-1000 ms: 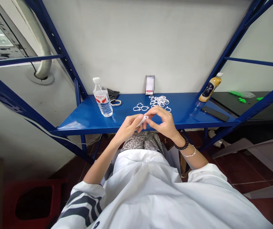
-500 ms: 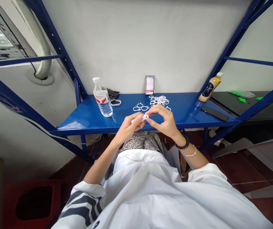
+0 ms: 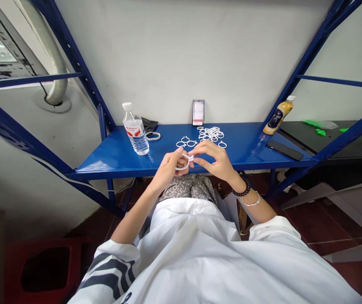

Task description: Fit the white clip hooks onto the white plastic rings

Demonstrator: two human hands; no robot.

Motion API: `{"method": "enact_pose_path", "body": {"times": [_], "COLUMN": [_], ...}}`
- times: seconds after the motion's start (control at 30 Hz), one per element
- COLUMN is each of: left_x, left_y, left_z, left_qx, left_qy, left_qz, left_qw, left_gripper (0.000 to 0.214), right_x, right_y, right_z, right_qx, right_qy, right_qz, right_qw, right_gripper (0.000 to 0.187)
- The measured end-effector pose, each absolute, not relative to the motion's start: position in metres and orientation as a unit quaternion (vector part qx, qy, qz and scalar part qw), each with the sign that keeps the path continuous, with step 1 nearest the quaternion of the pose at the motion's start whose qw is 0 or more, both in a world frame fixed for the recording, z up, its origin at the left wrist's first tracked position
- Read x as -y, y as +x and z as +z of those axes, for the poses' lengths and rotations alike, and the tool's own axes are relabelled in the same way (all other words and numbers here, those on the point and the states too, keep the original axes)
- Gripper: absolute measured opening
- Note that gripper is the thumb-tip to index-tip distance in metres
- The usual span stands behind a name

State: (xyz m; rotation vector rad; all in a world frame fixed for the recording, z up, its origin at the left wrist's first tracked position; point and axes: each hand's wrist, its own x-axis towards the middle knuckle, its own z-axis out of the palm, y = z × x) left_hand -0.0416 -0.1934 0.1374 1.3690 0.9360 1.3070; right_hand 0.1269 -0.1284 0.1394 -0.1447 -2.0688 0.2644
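Observation:
Above the front edge of the blue table, a white plastic ring [image 3: 182, 169] with a small eyelet faces up toward me. My left hand [image 3: 170, 166] is closed around it, fingers curled behind and inside the loop. The thumb and forefinger of my right hand [image 3: 216, 160] pinch at the eyelet on the ring's right side. Behind my hands, several similar white rings lie in a pile [image 3: 212, 134]. A smaller group of white rings [image 3: 186, 142] sits left of the pile, and a single white ring [image 3: 222, 144] lies at its near right.
A water bottle [image 3: 136, 135] stands at the left, beside a wristband [image 3: 153, 136] and a black pouch [image 3: 149, 124]. One phone [image 3: 198, 113] leans on the wall. A drink bottle [image 3: 278, 116] and a dark phone [image 3: 285, 150] are at the right, near the blue frame post [image 3: 301, 55].
The ring has turned from nearly edge-on to showing its open loop. My left fingers have shifted around it, and my right fingers have moved slightly left with the eyelet.

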Motion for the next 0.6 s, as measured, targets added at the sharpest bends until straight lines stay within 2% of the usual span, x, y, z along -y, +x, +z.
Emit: {"method": "enact_pose_path", "body": {"times": [0.33,0.6], "left_x": [0.192,0.191], "left_y": [-0.038,-0.033], "left_z": [0.137,0.136], "left_qx": [-0.359,-0.354], "left_qy": [0.566,0.559], "left_qz": [0.541,0.547], "left_qw": [0.508,0.513], "left_gripper": [0.055,0.059], "right_x": [0.124,0.122], "right_y": [0.123,0.121], "right_z": [0.132,0.128], "right_qx": [0.846,0.836], "right_qy": [-0.026,-0.017], "right_qz": [-0.036,-0.048], "right_qw": [0.531,0.546], "right_gripper": [0.01,0.011]}}
